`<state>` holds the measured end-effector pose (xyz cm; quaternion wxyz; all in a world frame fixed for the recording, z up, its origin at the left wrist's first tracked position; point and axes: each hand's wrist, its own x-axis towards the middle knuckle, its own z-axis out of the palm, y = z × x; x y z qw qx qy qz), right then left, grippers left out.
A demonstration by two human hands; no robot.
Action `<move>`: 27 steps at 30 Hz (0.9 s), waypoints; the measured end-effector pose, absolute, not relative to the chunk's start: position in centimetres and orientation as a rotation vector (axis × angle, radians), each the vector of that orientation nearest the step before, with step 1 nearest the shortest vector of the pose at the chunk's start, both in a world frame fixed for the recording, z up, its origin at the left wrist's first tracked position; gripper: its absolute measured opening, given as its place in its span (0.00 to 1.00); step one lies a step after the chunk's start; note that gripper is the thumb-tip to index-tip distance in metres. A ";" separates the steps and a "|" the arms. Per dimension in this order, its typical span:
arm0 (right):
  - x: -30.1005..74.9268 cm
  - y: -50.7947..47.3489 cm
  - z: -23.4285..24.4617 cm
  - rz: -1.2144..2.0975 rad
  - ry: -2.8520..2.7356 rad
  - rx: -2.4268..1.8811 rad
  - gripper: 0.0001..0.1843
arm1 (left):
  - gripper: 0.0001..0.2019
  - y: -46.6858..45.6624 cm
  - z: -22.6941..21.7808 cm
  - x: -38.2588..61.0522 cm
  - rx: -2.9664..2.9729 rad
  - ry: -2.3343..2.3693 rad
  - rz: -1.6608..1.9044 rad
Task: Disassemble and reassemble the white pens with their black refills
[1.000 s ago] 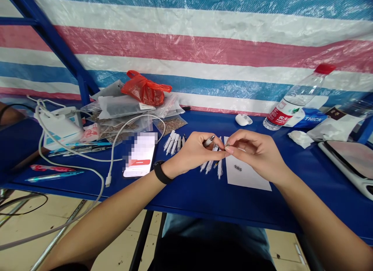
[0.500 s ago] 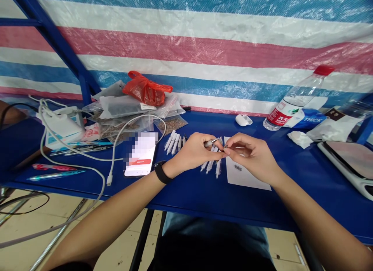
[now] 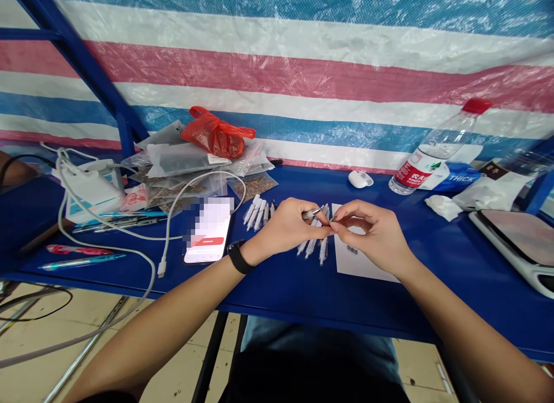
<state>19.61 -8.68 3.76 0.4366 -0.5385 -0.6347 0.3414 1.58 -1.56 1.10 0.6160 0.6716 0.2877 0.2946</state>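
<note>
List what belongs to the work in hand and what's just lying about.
Work: left hand, holding a white tube; right hand, pinching a metal piece; loose white tubes; paper sheet.
Lying about: smartphone, water bottle, red plastic bag, earbud case.

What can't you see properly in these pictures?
All from the head camera:
The white pen-like tube in the left hand: the fingers hide most of it.
The tiny dark piece at the right hand: too small to tell what it is.
The small metal part on the paper: too small to make out.
The phone: its screen is mostly blurred out.
The tablet: cut off by the right edge.
</note>
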 end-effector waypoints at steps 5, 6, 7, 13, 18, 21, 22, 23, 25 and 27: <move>19.5 -8.6 3.6 0.864 -1.575 -1.327 0.09 | 0.07 -1.5 1.3 1.2 1.622 0.677 0.603; 19.5 -8.6 3.5 0.864 -1.570 -1.327 0.09 | 0.07 -1.3 1.5 0.9 1.653 0.673 0.567; 19.5 -8.6 3.4 0.864 -1.564 -1.329 0.09 | 0.08 -1.1 1.7 0.6 1.677 0.674 0.530; 19.3 -8.6 3.1 0.888 -1.515 -1.345 0.13 | 0.02 0.4 3.1 -0.9 1.210 0.685 0.719; 18.8 -8.5 3.1 0.894 -1.529 -1.354 0.13 | 0.11 -0.4 3.1 0.1 0.988 0.466 0.922; 18.5 -8.5 3.1 0.884 -1.556 -1.318 0.10 | 0.16 -1.3 2.6 0.9 1.117 0.409 0.948; 18.3 -8.5 3.1 0.885 -1.562 -1.310 0.09 | 0.18 -1.6 2.3 1.1 1.176 0.402 0.962; 18.2 -8.5 3.1 0.888 -1.566 -1.308 0.08 | 0.19 -1.8 2.2 1.3 1.242 0.403 0.976; 18.1 -8.5 3.0 0.892 -1.570 -1.313 0.08 | 0.21 -2.1 2.0 1.4 1.372 0.431 1.001; 18.0 -8.6 2.9 0.894 -1.569 -1.319 0.09 | 0.22 -2.3 2.0 1.5 1.466 0.463 1.015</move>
